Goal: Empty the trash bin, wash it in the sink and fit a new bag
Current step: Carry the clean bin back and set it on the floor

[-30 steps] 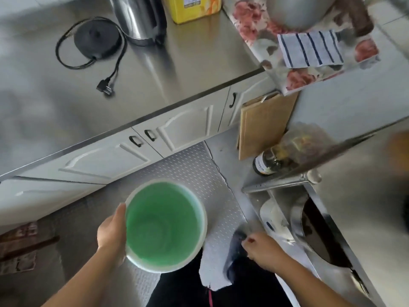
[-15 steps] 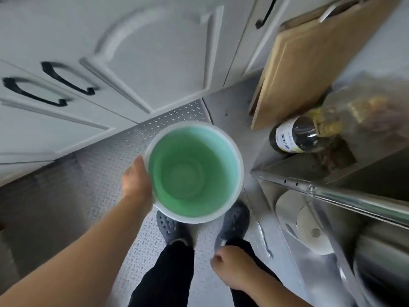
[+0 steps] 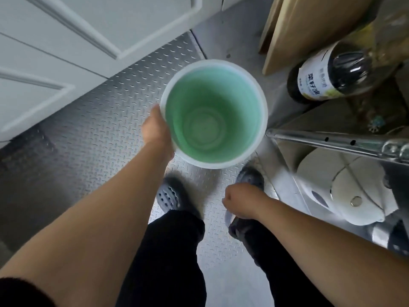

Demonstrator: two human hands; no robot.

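Beneath both hands: metal tread-plate floor [image 3: 93,120]. Beyond the left hand: white cabinet doors [image 3: 66,41]. Against the left hand [image 3: 156,131]: green bin [image 3: 213,114] with a pale rim, upright, empty, held off the floor, fingers curled about its near-left edge. Beyond the right hand: wooden board [image 3: 309,25], dark oil bottle [image 3: 329,78]. Right hand [image 3: 241,201]: curled into a fist above a grey clog [image 3: 250,177], possibly pinching a pale strip; blurred.

Green bin [image 3: 212,111], white rim, upright, empty, no bag.
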